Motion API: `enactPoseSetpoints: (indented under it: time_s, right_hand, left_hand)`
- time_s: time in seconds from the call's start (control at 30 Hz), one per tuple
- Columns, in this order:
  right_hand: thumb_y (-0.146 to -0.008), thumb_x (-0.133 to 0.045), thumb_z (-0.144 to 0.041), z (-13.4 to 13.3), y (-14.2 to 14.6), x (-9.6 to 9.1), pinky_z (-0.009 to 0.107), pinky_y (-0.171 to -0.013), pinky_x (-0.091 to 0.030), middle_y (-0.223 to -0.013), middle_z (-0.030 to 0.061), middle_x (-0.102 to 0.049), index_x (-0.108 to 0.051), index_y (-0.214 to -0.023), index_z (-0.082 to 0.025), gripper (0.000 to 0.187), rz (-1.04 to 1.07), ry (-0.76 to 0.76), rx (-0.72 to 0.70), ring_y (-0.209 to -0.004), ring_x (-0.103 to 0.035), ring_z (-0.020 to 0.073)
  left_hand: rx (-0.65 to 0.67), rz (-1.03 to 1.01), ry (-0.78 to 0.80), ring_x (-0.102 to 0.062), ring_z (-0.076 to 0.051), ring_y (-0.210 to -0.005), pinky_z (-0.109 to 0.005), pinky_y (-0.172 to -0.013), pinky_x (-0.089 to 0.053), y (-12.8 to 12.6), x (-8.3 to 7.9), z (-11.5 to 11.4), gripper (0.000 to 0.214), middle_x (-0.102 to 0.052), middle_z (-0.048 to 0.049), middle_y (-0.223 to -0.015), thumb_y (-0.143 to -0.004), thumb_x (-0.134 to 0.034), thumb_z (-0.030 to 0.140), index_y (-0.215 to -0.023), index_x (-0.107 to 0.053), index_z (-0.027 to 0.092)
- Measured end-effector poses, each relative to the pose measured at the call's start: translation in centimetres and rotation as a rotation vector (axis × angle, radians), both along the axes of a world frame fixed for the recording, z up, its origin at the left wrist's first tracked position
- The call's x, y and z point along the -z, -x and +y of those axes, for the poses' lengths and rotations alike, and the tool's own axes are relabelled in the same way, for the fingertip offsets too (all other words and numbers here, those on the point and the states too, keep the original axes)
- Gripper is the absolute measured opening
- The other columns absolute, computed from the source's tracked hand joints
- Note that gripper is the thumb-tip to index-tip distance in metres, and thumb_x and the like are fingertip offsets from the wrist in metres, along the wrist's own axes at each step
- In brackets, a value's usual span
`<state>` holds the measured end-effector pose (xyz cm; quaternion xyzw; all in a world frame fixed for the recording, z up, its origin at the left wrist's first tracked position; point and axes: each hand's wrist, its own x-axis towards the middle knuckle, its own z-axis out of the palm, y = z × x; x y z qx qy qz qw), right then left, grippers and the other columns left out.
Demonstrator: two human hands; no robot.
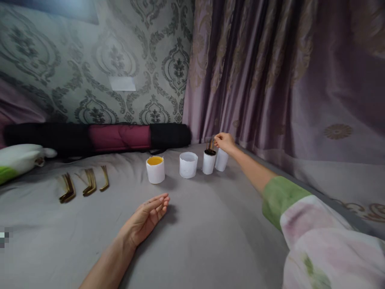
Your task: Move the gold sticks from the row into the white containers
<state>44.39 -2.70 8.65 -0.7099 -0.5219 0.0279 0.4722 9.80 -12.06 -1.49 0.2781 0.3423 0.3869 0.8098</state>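
My right hand [225, 142] reaches far forward, thumb and fingers pinched at the tips of thin brown sticks [210, 145]. These sticks stand up out of a narrow white cup [208, 164] with a dark inside. Just behind that hand is another narrow white cup [221, 161], partly covered by it. My left hand [150, 218] hovers over the grey sheet, palm turned inward, fingers loosely curled and holding nothing. Nearest to it stands a white cup with a yellow inside [155, 173]. Between the yellow one and the narrow cups is a wider white cup [188, 167].
Three small bunches of thin bent brown sticks [68, 188] lie on the grey sheet [192, 249] at left. A black and maroon roll [120, 136] lies along the patterned wall. A white and green plush thing [21, 160] is far left; purple curtains [255, 80] hang at right.
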Motion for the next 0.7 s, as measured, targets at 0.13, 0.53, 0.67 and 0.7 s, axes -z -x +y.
enactPoseSetpoints:
  time_s: [0.13, 0.53, 0.67, 0.7]
  right_hand:
    - [-0.076, -0.047, -0.02, 0.3, -0.1, 0.4, 0.022, -0.062, -0.049, -0.063, 0.0013, -0.063, -0.06, -0.078, -0.013, 0.014, -0.023, 0.017, 0.014, -0.057, -0.062, 0.0098]
    - [-0.076, -0.046, -0.023, 1.2, -0.8, 1.4, 0.027, -0.072, -0.047, -0.062, 0.0026, -0.064, -0.063, -0.081, -0.014, 0.02, -0.102, 0.079, 0.073, -0.066, -0.064, 0.0124]
    - [-0.075, -0.047, -0.024, 1.0, -0.6, 1.3, 0.027, -0.073, -0.047, -0.067, 0.0048, -0.065, -0.064, -0.079, -0.014, 0.02, -0.128, 0.091, 0.1, -0.071, -0.064, 0.0143]
    - [-0.075, -0.047, -0.023, 1.0, -0.5, 1.2, 0.027, -0.073, -0.047, -0.068, 0.0054, -0.066, -0.064, -0.079, -0.014, 0.02, -0.133, 0.096, 0.106, -0.072, -0.064, 0.0146]
  left_hand:
    - [0.002, -0.004, -0.003, -0.059, -0.011, -0.072, -0.02, -0.066, -0.052, 0.0, 0.1, 0.1, 0.021, -0.062, -0.0112, -0.089, -0.072, -0.056, 0.003, -0.093, -0.062, 0.006]
    - [0.004, -0.006, -0.001, -0.059, -0.011, -0.072, -0.02, -0.066, -0.052, 0.1, 0.2, 0.1, 0.021, -0.061, -0.0109, -0.089, -0.071, -0.057, 0.003, -0.091, -0.062, 0.006]
    - [0.006, -0.006, 0.001, -0.059, -0.011, -0.073, -0.019, -0.066, -0.051, 0.1, 0.3, 0.1, 0.022, -0.061, -0.0112, -0.089, -0.071, -0.057, 0.003, -0.092, -0.062, 0.005]
    - [0.007, -0.007, 0.002, -0.059, -0.011, -0.073, -0.02, -0.066, -0.051, 0.2, 0.3, 0.1, 0.022, -0.061, -0.0113, -0.09, -0.071, -0.057, 0.003, -0.092, -0.062, 0.005]
